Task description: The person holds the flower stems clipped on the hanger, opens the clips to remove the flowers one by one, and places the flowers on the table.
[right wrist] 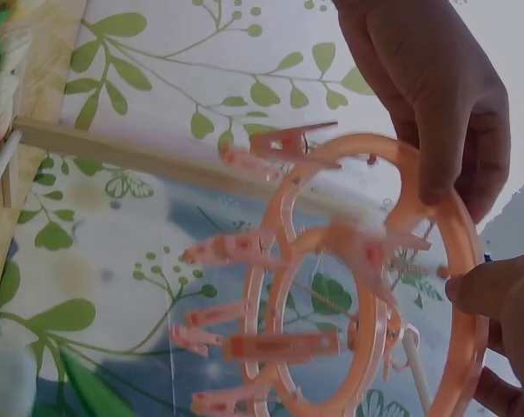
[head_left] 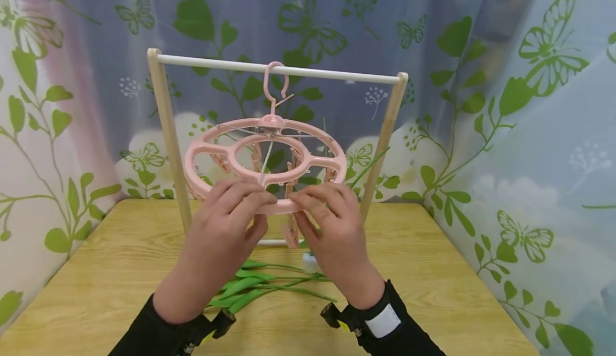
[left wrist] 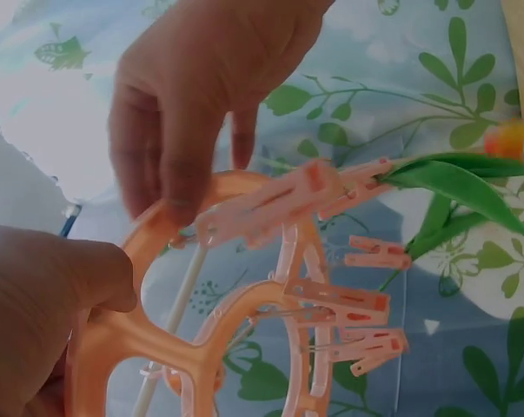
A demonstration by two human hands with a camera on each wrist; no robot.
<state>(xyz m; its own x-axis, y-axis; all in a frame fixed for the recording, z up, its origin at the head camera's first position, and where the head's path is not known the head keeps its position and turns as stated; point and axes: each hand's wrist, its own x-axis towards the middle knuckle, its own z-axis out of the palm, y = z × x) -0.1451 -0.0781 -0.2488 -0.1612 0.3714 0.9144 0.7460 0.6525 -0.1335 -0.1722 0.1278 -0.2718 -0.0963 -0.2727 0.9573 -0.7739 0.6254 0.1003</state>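
A pink round clip hanger (head_left: 194, 155) hangs by its hook from a white rod (head_left: 212, 63). My left hand (head_left: 223, 227) pinches its near rim, and my right hand (head_left: 332, 227) grips the same rim a little to the right. In the left wrist view, the left thumb (left wrist: 101, 278) lies on the ring. The right thumb (right wrist: 483, 287) presses the rim in the right wrist view. Pink clips (left wrist: 340, 304) dangle below the ring. Beside one clip shows a green-leaved flower stem (left wrist: 461, 187) with an orange-yellow bloom; whether the clip bites it, I cannot tell.
Wooden posts (head_left: 168, 142) hold the rod up on a wood-grain table (head_left: 423, 292). Several green leafy stems (head_left: 245, 286) lie on the table below the hands. A small pale-blue thing (head_left: 309, 261) sits near the right wrist. Leaf-patterned curtains (head_left: 481, 131) surround the table.
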